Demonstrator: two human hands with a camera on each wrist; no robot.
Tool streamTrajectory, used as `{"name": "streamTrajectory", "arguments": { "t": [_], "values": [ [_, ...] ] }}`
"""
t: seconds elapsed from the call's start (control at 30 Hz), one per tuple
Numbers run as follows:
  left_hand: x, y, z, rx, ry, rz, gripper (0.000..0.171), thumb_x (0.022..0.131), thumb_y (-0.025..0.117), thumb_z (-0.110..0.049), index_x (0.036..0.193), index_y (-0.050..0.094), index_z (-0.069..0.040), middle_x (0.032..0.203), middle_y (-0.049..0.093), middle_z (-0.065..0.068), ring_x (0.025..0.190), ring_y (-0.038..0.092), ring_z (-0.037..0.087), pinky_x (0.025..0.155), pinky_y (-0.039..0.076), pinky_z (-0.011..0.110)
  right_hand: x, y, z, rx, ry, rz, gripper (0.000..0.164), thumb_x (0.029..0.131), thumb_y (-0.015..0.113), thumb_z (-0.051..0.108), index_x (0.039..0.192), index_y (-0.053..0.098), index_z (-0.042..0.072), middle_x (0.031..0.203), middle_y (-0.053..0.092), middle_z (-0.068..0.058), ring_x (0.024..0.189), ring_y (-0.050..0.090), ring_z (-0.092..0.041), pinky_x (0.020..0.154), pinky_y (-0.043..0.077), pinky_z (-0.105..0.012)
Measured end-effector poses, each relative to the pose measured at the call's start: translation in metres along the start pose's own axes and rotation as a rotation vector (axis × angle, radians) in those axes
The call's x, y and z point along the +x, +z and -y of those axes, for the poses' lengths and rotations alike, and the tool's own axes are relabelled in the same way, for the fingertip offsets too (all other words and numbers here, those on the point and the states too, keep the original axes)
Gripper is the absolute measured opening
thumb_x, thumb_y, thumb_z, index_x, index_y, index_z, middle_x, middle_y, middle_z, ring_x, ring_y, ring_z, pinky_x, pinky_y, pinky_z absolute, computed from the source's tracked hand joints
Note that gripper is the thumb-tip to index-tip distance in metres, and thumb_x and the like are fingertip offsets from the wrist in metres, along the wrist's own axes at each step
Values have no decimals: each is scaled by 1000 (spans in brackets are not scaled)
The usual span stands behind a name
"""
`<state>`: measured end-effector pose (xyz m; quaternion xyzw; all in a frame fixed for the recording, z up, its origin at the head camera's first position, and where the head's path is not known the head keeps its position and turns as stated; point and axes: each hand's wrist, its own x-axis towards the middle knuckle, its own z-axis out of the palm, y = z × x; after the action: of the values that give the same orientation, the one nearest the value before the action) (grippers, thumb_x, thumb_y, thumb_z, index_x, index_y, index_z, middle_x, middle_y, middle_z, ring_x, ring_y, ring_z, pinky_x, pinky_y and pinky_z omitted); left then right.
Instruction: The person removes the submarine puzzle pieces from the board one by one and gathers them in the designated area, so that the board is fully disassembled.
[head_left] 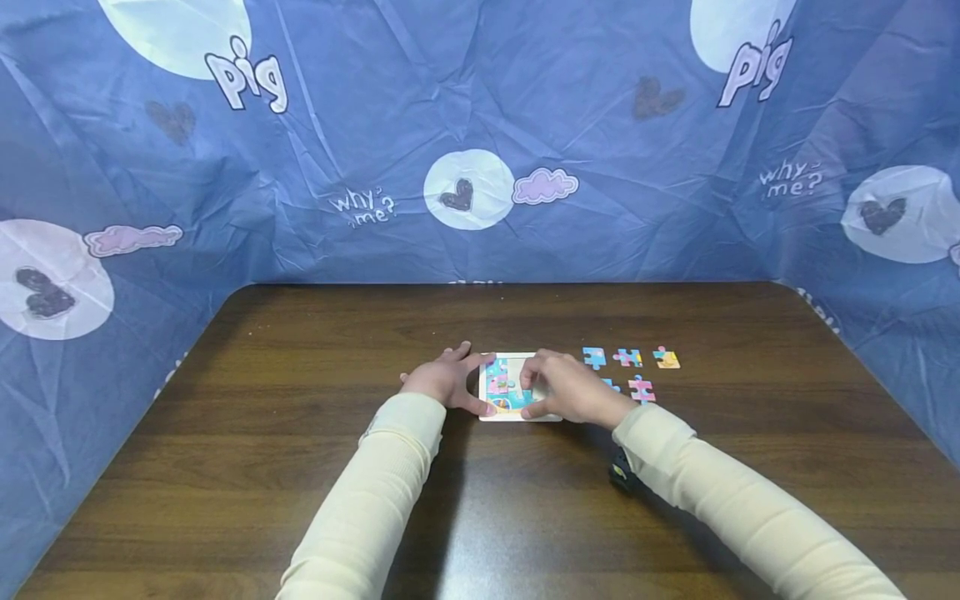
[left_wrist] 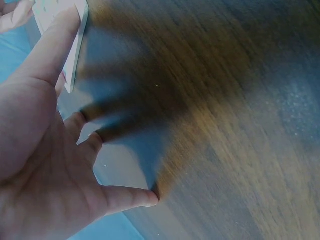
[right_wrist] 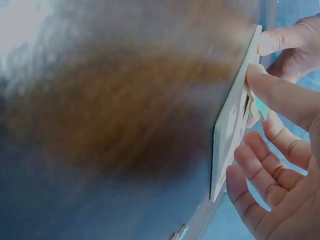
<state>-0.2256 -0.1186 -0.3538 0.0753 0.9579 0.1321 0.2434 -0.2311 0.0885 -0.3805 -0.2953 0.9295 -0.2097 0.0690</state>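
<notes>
Since everything's bunched near the middle, going left to right: a broad run of brown wood lies between the left edge of the table (head_left: 172,467) and the left hand (head_left: 438,382), with blue cloth (head_left: 45,433) right past that edge. That hand has thumb and index spread wide across the left end of a white puzzle tray (head_left: 510,418), touching it rather than gripping, other fingers splayed out beyond it.

The tray lies flat on the table, joined pieces along its left and near parts, a pale patch farther in. Wood shows behind it up to the back edge, and way more on the near side. The right hand (head_left: 573,387) is over the tray's right part, thumb and index pinching a teal puzzle piece (right_wrist: 259,107), other fingers loosely bent.

Just right of that hand are five loose pieces (head_left: 628,357), three in back and two in front, one partly hidden. Small gaps between them, then loads of wood out to the right edge. Some dark object (head_left: 621,472) pokes out under the right sleeve (head_left: 750,508), can't tell what.

Writing's all on the cloth: "pig" (head_left: 247,79) upper left, "why me?" (head_left: 363,207) left of center, some cut-off white lettering (head_left: 474,282) at the back edge I can't read, then another "pig" and "why me?" over on the right.
</notes>
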Motion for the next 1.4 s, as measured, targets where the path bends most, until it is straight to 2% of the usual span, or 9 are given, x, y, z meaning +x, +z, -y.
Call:
{"name": "streamTrajectory", "arguments": {
  "t": [0.17, 0.4, 0.57, 0.7, 1.0, 1.3, 1.4],
  "values": [
    [0, 0, -1, -2, -4, 7, 87, 89, 79, -44, 161, 30, -32, 171, 13, 4, 156, 13, 28, 107, 21, 80, -1, 1, -2, -20, -25, -18, 32, 74, 92, 23, 90, 67, 13, 95, 59, 1, 84, 55, -18, 77, 50, -35],
    [4, 2, 0, -6, -13, 13, 88, 88, 80, -43, 160, 32, -34, 171, 12, 3, 156, 11, 26, 107, 20, 80, -3, -2, -7, -20, 8, 17, 24, 81, 88, 27, 91, 71, 12, 100, 60, -1, 86, 55, -18, 79, 50, -37],
    [5, 2, 1, 3, -18, 14, 88, 88, 79, -44, 160, 31, -35, 171, 11, 2, 156, 11, 25, 107, 20, 80, -3, -6, -9, -45, 18, 28, 25, 84, 86, 27, 100, 76, 11, 106, 62, -3, 97, 58, -21, 89, 52, -42],
    [-1, -1, -2, -9, -17, 26, 87, 89, 78, -43, 161, 29, -34, 171, 10, 3, 156, 10, 25, 108, 18, 79, -4, -8, -10, -61, 37, 30, 29, 83, 86, 29, 105, 77, 13, 112, 62, -3, 103, 59, -23, 91, 52, -44],
    [-1, -1, -1, 2, -13, 20, 88, 89, 78, -45, 161, 29, -34, 171, 11, 4, 156, 11, 26, 108, 19, 79, -7, -11, -15, -50, -10, 13, 24, 82, 87, 26, 103, 80, 15, 112, 63, -4, 98, 59, -23, 84, 53, -42],
    [3, 1, -1, 15, -17, 14, 86, 89, 78, -44, 161, 31, -33, 171, 12, 4, 156, 11, 26, 108, 20, 79, -4, -9, -17, -31, -1, 7, 23, 81, 88, 27, 99, 78, 17, 113, 63, -3, 100, 60, -23, 87, 53, -43],
    [0, -1, -2, 11, -19, 14, 85, 89, 78, -44, 160, 31, -33, 171, 13, 3, 156, 11, 26, 108, 20, 79, -4, -11, -17, -19, -10, 1, 24, 80, 89, 27, 99, 78, 16, 112, 63, -3, 99, 60, -23, 86, 52, -43]
  ]
}}
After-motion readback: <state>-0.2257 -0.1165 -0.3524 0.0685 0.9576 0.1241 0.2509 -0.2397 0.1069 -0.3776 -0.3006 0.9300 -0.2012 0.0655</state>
